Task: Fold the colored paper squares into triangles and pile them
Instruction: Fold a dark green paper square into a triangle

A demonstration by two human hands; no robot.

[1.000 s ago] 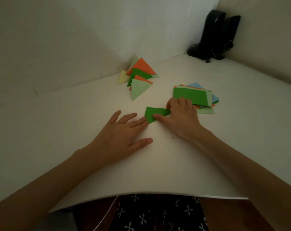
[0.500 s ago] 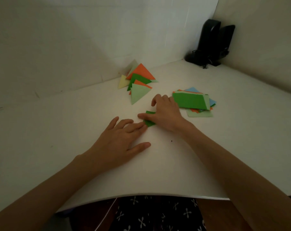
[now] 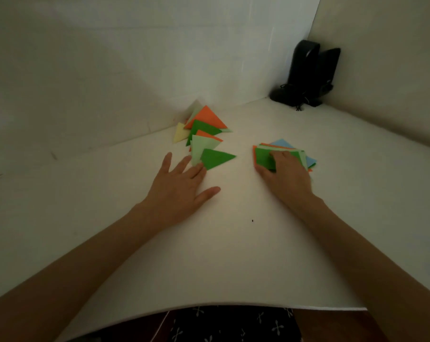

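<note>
Triangle (image 3: pixel 216 159) set on pile (image 3: pixel 206 124), touched by flat spread left hand (image 3: pixel 179 186). Right hand (image 3: pixel 285 176) on stack (image 3: pixel 283 144), grip unclear. Next: one square (image 3: pixel 262 157) to be peeled off

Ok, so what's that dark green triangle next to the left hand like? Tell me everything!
The dark green triangle looks like thin, matte paper folded into a triangle. It lies flat on the white table with its longest point aimed right. It sits at the near end of the pile of triangles, overlapping the light green triangle. A fingertip of the flat left hand touches its near left corner.
</note>
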